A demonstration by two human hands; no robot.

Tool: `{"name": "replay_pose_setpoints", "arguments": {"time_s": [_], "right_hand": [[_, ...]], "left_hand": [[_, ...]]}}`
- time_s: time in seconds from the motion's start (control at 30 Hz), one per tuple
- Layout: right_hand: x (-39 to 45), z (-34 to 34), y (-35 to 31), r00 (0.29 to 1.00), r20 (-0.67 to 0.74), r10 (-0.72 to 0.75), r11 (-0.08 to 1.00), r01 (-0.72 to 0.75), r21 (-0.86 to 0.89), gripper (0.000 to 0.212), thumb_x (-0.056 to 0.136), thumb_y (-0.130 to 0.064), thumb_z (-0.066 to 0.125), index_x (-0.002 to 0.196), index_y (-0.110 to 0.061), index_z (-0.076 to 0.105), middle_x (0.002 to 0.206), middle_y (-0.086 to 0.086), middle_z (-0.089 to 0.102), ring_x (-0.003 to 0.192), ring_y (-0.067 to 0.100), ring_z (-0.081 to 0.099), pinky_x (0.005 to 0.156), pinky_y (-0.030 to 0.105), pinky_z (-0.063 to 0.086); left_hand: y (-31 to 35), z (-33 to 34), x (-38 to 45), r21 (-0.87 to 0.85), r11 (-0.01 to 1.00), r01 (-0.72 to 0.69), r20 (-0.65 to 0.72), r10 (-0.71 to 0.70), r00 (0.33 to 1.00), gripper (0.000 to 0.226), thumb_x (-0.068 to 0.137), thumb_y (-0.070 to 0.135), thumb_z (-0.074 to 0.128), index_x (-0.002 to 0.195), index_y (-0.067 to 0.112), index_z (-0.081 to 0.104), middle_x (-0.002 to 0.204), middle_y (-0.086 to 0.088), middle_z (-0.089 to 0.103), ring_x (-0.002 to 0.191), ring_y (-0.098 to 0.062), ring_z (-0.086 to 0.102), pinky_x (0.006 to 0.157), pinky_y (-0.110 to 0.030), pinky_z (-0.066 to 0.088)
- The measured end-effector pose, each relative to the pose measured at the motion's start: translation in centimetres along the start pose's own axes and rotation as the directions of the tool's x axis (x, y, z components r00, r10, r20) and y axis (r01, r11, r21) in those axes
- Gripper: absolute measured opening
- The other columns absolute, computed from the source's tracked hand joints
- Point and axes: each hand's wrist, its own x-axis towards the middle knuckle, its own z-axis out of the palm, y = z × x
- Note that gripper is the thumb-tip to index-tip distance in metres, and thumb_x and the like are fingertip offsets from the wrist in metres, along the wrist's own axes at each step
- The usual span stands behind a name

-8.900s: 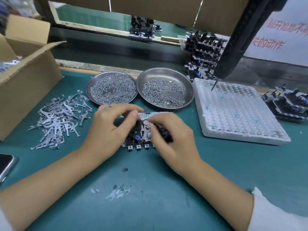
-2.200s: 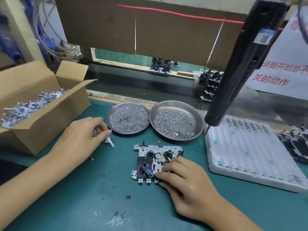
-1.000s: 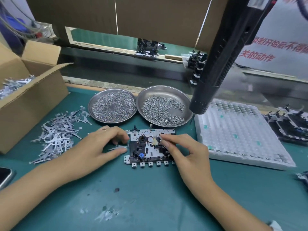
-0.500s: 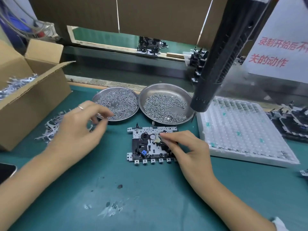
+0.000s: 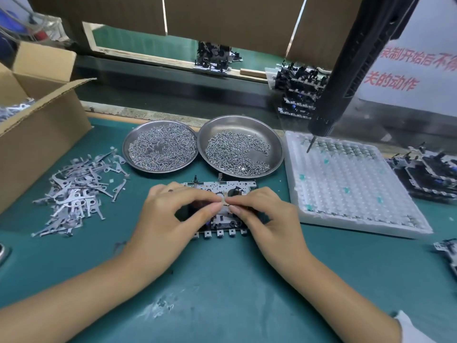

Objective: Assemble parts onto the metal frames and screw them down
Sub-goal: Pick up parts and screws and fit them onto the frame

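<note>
On the green table (image 5: 222, 280), the metal frame (image 5: 222, 188) lies at 6 o'clock from the two screw dishes (image 5: 277, 147). The left hand (image 5: 170, 219) and right hand (image 5: 269, 219) both pinch one tiny metal piece (image 5: 225, 201) over it. It looks light, thin and slippery, so hold its edges.

Single head-worn wide-angle view, close above the green worktable (image 5: 222, 293), facing forward and down.

Teal work mat (image 5: 222, 293), brown cardboard screen (image 5: 235, 18) behind, white sign (image 5: 415, 70) with red lettering
</note>
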Motion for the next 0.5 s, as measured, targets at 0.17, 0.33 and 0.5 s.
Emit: {"name": "replay_pose_setpoints", "arguments": {"time_s": [0.17, 0.33, 0.5], "right_hand": [[-0.25, -0.31, -0.05, 1.000, -0.008, -0.015, 1.000, 0.015, -0.008, 0.019, 0.084, -0.005, 0.064, 0.099, -0.011, 0.074, 0.092, -0.006, 0.070, 0.091, 0.011, 0.061, 0.083, 0.025, 0.048], [-0.46, -0.47, -0.17, 1.000, 0.024, -0.020, 1.000, 0.020, 0.007, 0.018, 0.083, -0.003, 0.063, 0.097, -0.007, 0.074, 0.084, 0.002, 0.070, 0.080, 0.015, 0.061, 0.075, 0.022, 0.048], [-0.50, -0.90, -0.43, 0.997, 0.077, -0.029, 0.999, 0.031, -0.017, 0.018, 0.081, -0.005, 0.066, 0.097, -0.009, 0.074, 0.077, 0.002, 0.067, 0.077, 0.013, 0.057, 0.071, 0.016, 0.042]], "left_hand": [[-0.33, 0.45, -0.34, 0.037, 0.999, 0.032, 0.000, -0.032, 0.999, 0.009, 0.070, 0.045, 0.070, 0.078, 0.045, 0.067, 0.076, 0.020, 0.066, 0.088, 0.006, 0.048, 0.089, -0.028, 0.032], [-0.40, 0.38, -0.26, 0.081, 0.995, 0.059, 0.040, -0.063, 0.997, 0.012, 0.070, 0.049, 0.075, 0.078, 0.043, 0.069, 0.089, 0.034, 0.061, 0.087, 0.006, 0.049, 0.087, -0.021, 0.030], [-0.16, 0.31, -0.26, 0.077, 0.994, 0.083, 0.040, -0.086, 0.995, 0.012, 0.067, 0.053, 0.068, 0.076, 0.046, 0.067, 0.086, 0.038, 0.060, 0.088, 0.010, 0.048, 0.087, -0.018, 0.030]]}}
